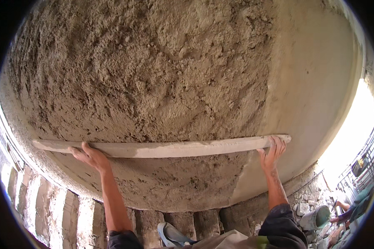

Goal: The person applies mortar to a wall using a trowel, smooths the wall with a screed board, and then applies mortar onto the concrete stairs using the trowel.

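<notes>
Long pale bar (178, 150): one, narrow, set crosswise at the lower part of the wall (320, 79), apparently against it. Left end near the wall's left edge; right end over the smooth strip (307, 108) toward the right edge. Rough plaster (153, 70) above and below.

Weight: moderate at a guess, more awkward than heavy, given its length.
Stiffness: I judge it rigid; the slight bow may be only the lens.
Surface: patchy and dusty-looking, perhaps gritty rather than slippery; any damp mortar on it would make it slide in my fingers. Not fragile, I think, though the edges may chip.

Left hand (92, 158): mine, some way in from the left end, on the lower edge. Thumb and forefinger stand apart on the bar's face; whether the other fingers close around it I cannot tell.
Right hand (271, 157): mine, just short of the right end. Fingers over the upper edge, thumb low, pinching the bar between.

Best hold: close to both ends, wide apart, so that neither end sags; thumbs low, fingers over the upper edge.
</notes>
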`<move>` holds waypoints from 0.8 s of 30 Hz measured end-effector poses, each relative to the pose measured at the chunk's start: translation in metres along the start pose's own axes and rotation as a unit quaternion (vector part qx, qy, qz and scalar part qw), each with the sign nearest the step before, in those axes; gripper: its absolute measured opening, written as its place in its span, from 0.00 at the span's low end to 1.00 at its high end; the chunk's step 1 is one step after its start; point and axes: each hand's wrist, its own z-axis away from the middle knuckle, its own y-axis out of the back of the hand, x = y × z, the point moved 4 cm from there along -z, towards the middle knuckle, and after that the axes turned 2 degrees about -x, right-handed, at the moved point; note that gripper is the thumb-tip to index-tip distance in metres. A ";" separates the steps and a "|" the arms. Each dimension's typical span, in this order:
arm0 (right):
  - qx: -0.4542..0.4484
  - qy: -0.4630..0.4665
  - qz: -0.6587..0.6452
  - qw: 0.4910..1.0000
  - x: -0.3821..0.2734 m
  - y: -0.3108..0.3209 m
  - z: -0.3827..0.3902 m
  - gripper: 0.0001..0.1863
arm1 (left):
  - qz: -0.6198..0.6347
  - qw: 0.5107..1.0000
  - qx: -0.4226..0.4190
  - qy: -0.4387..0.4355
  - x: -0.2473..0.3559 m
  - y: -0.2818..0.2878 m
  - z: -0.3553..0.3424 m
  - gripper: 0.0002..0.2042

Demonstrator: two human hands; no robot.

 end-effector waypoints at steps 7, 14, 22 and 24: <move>0.006 0.043 -0.042 0.998 -0.020 -0.010 -0.049 0.34 | 0.025 0.997 -0.014 0.066 0.026 -0.001 -0.093 0.38; -0.052 0.030 -0.055 0.997 0.001 -0.036 0.093 0.32 | -0.061 0.997 -0.045 0.035 -0.035 0.015 0.045 0.42; 0.005 0.011 -0.083 0.996 -0.014 -0.037 0.014 0.30 | 0.010 0.987 -0.027 0.158 -0.003 0.007 -0.062 0.29; -0.026 0.003 -0.063 0.998 -0.014 -0.036 -0.001 0.30 | -0.016 0.988 0.003 0.156 0.012 0.010 -0.070 0.27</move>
